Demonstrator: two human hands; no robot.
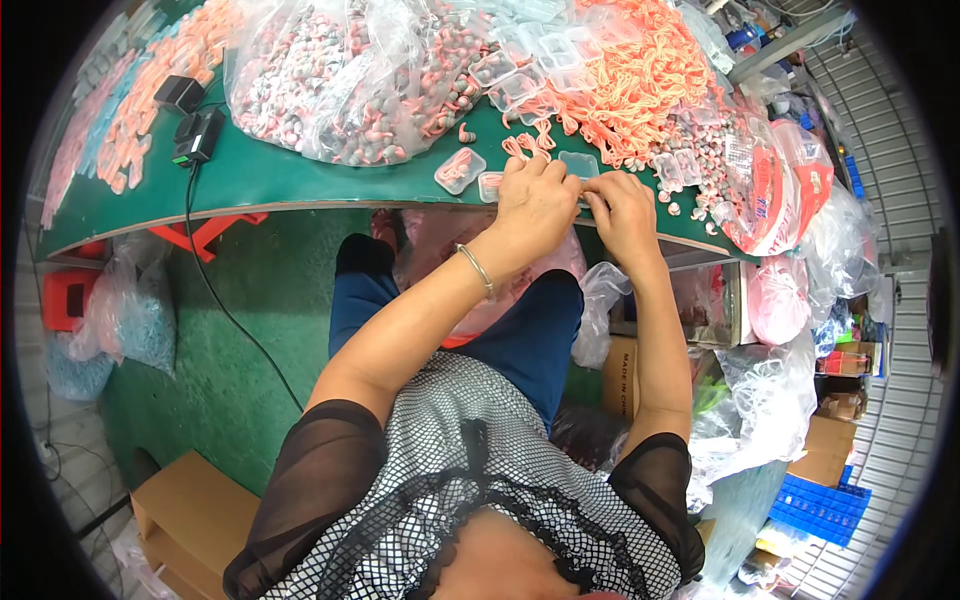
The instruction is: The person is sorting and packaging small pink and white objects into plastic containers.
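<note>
Left grip (537, 197), right grip (622, 207): close together above near edge of worktop (265, 182), fingers bent; cannot tell whether either is closed on anything. Clear box (579, 163) just beyond fingertips. Coral cord bundles (528, 142) near left fingers; larger cord heap (640, 85) behind.

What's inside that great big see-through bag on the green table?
Inside the bag you can see heaps of small grey and pink pieces. The ones deep in the middle are covered by others, so those can't be seen.
</note>
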